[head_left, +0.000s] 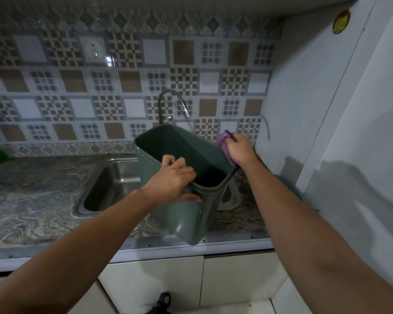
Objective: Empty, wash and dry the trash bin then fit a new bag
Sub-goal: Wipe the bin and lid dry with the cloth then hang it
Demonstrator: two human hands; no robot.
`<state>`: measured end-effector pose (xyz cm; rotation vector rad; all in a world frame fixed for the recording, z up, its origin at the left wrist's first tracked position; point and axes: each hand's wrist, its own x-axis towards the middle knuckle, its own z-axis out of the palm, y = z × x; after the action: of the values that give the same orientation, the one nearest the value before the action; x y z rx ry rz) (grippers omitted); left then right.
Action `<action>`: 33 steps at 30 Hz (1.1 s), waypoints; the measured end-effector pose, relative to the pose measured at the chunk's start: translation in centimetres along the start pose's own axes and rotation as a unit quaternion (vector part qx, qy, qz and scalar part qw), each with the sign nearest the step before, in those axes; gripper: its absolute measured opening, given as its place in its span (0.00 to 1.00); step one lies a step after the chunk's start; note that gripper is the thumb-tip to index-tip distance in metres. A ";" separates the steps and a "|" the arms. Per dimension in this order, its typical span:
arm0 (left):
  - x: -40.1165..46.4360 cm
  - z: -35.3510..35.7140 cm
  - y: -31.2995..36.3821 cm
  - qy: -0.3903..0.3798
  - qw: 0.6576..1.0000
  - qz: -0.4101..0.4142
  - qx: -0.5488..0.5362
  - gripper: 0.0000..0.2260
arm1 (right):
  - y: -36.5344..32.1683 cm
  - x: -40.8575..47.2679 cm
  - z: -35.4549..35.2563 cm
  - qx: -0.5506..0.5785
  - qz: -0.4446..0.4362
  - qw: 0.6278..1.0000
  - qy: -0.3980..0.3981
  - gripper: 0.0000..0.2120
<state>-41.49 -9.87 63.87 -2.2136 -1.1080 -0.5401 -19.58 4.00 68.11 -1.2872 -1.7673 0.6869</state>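
Note:
A dark green plastic trash bin (186,214) is tilted over the counter's front edge, its open mouth facing up and toward me. My left hand (175,181) grips the bin's near rim, fingers curled inside and thumb on the outer wall. My right hand (239,150) holds a purple cloth (224,141) bunched against the bin's far right rim. The inside of the bin looks dark and holds nothing that I can see.
A steel sink (114,184) lies left of the bin, with a curved tap (171,103) behind it. The marbled counter (32,200) stretches left. A grey-green lid-like object (290,186) lies right of the bin by the white wall. White cabinet doors (168,282) sit below.

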 end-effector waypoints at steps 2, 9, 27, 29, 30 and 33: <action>0.0 -0.4 -0.6 -0.031 0.999 -0.007 -0.012 0.28 | -0.4 0.1 -0.4 -0.059 -0.012 0.994 -0.088 0.19; -2.7 -0.3 0.9 -0.047 0.954 -0.271 -0.122 0.34 | -0.7 0.0 0.2 0.041 0.063 0.987 -0.140 0.04; 3.1 0.3 0.1 0.098 0.560 -0.707 -0.421 0.42 | 9.4 -14.3 20.0 0.368 0.430 0.814 0.129 0.19; 3.0 0.5 -0.1 0.074 0.570 -0.709 -0.409 0.40 | 11.5 -13.0 20.3 0.407 0.465 0.781 0.090 0.17; 3.0 0.6 0.0 0.065 0.575 -0.708 -0.405 0.40 | 10.3 -12.5 19.5 0.433 0.461 0.769 0.093 0.17; 3.5 0.6 0.1 0.060 0.572 -0.713 -0.401 0.39 | 3.2 -11.5 14.4 0.433 0.328 0.817 0.194 0.24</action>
<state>-39.38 -7.49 65.41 -1.1141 -2.8415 -2.1197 -28.85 -5.23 54.75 -1.2101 -0.4818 1.3017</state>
